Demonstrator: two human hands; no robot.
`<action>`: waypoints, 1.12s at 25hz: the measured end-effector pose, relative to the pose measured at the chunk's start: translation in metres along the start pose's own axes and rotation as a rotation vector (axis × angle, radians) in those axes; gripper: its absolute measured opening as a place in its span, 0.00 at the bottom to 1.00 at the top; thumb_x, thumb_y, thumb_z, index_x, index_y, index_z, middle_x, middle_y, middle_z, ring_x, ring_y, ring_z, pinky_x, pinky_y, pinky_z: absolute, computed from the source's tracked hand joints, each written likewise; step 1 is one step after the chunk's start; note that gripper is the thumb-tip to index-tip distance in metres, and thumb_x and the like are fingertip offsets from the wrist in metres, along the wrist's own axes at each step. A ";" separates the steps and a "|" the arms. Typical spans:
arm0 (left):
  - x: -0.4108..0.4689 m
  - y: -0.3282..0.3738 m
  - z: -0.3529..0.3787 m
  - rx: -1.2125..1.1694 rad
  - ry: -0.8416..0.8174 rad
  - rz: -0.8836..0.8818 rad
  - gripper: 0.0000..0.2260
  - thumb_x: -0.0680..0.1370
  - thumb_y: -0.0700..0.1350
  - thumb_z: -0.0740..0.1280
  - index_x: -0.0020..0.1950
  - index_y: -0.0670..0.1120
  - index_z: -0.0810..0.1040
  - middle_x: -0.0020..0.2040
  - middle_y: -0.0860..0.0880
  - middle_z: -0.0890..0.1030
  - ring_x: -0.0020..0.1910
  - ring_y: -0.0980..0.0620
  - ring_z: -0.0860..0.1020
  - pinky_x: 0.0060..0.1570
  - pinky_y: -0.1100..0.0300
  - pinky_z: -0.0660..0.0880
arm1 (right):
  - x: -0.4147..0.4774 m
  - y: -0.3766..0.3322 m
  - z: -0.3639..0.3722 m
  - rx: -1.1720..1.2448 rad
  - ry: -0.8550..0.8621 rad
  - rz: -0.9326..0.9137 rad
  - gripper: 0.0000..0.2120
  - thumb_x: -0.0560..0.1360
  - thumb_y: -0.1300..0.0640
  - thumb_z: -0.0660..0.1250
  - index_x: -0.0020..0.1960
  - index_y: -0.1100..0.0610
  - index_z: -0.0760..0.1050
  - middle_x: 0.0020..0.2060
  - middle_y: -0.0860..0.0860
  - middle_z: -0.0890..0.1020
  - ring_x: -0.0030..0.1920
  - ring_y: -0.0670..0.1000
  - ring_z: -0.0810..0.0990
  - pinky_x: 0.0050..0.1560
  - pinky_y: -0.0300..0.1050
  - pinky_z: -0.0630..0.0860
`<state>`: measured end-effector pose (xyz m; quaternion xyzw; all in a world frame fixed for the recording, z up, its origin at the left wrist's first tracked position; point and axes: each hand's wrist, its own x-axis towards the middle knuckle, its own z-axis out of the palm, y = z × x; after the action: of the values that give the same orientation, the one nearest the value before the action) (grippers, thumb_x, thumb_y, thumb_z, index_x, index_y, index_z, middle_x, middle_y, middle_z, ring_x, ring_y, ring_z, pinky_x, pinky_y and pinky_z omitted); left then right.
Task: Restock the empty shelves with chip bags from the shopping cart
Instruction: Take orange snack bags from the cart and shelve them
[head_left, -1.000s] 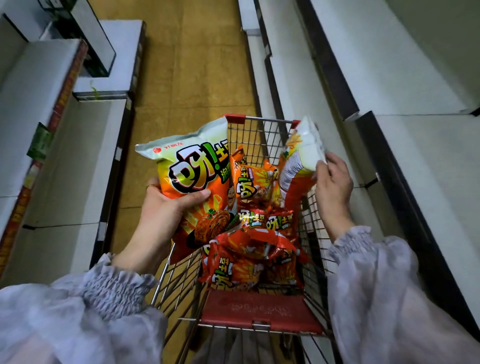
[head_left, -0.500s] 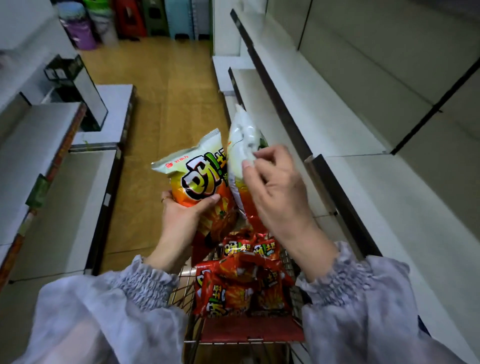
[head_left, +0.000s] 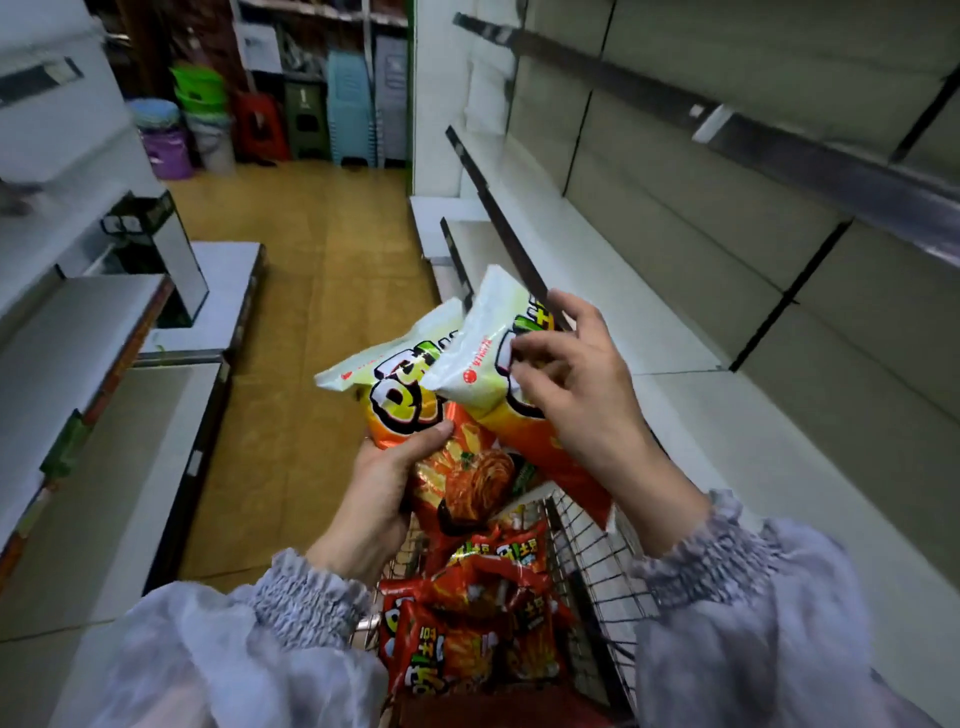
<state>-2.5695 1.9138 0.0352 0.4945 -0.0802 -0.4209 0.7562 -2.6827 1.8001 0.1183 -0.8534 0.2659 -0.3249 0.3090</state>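
Observation:
Two large orange and pale green chip bags are held up over the wire shopping cart. My left hand grips the left chip bag by its lower part, thumb across the front. My right hand holds the right chip bag near its top, fingers curled round its edge. The right bag overlaps the left one. Several smaller red chip bags lie in the cart. Bare white shelves run along the right.
Low white shelves stand on the left, with a black-edged box on one. A wooden-floor aisle runs ahead to stacked plastic stools and buckets. An upper shelf rail juts out on the right.
Both hands lifted their bags higher above the cart. My right hand turned its bag so the printed front shows, and it now overlaps the left bag. The view tilted up the aisle.

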 end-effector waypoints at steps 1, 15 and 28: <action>-0.003 0.002 0.004 0.007 -0.026 0.008 0.29 0.62 0.38 0.73 0.63 0.44 0.74 0.51 0.43 0.84 0.47 0.46 0.83 0.42 0.54 0.78 | 0.000 0.000 -0.008 -0.026 0.031 -0.004 0.09 0.73 0.64 0.68 0.52 0.58 0.81 0.68 0.50 0.66 0.52 0.45 0.73 0.57 0.37 0.72; -0.036 0.026 0.108 0.082 -0.450 0.151 0.39 0.54 0.48 0.79 0.65 0.46 0.74 0.55 0.43 0.83 0.53 0.43 0.82 0.48 0.48 0.80 | -0.046 -0.032 -0.144 -0.221 0.109 0.498 0.40 0.69 0.26 0.49 0.75 0.44 0.51 0.72 0.56 0.65 0.71 0.56 0.64 0.71 0.52 0.60; -0.156 0.030 0.230 0.149 -0.829 0.262 0.39 0.53 0.54 0.80 0.63 0.49 0.74 0.53 0.47 0.84 0.50 0.48 0.83 0.38 0.57 0.80 | -0.187 -0.087 -0.281 0.500 0.387 0.436 0.26 0.63 0.50 0.69 0.58 0.59 0.76 0.48 0.54 0.85 0.43 0.49 0.83 0.49 0.41 0.80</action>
<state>-2.7752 1.8738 0.2201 0.3227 -0.4688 -0.4772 0.6696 -2.9839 1.8809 0.2740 -0.5980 0.4070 -0.4616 0.5134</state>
